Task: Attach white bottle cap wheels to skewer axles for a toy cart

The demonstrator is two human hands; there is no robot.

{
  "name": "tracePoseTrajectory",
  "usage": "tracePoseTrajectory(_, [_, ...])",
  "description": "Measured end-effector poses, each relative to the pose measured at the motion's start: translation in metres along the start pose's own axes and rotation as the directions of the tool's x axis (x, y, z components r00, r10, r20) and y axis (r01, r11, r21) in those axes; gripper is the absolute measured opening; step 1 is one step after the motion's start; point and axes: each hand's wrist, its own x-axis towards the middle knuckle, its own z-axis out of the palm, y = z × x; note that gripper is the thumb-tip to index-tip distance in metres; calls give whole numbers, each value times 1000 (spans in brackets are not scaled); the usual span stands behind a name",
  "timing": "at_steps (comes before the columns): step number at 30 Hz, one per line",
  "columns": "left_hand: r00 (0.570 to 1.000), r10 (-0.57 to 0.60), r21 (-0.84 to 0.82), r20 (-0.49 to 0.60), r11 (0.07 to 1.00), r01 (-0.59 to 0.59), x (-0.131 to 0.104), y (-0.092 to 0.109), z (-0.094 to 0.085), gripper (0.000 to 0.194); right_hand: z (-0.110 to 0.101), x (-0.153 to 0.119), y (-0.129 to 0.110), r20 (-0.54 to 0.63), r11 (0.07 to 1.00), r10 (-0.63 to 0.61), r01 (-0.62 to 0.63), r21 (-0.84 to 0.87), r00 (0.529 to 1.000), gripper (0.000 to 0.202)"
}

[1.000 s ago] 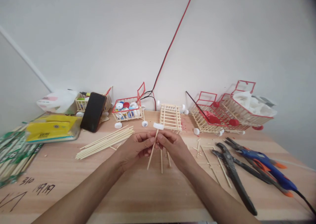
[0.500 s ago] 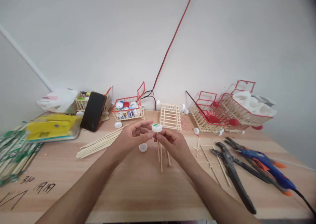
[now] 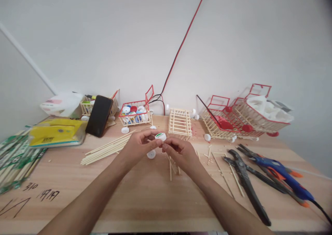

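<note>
1. A white cap (image 3: 160, 137), tilted, sits pinched in the left hand (image 3: 142, 147) above the wooden surface (image 3: 145, 204).
2. At the cap's lower right, nearby, the right hand (image 3: 181, 152) curls; what it grips cannot be told.

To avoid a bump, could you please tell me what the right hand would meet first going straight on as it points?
Probably the left hand, at the white-and-green bottle cap, though depth is unclear.

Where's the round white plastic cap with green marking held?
In the head view, the cap is just below centre, at the left hand's fingertips, beside the right hand.
</note>
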Motion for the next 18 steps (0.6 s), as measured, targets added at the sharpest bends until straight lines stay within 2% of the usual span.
tracePoseTrajectory(6, [998, -56, -143, -26, 988, 52, -2, 1, 4, 39, 2, -1, 0, -10, 999, 9, -9, 32, 1000, 15])
tracePoseTrajectory(18, [997, -76, -188, -5, 979, 74, -1, -3, 4, 42, 3, -1, 1, 15, 996, 31, -32, 79, 999, 14])
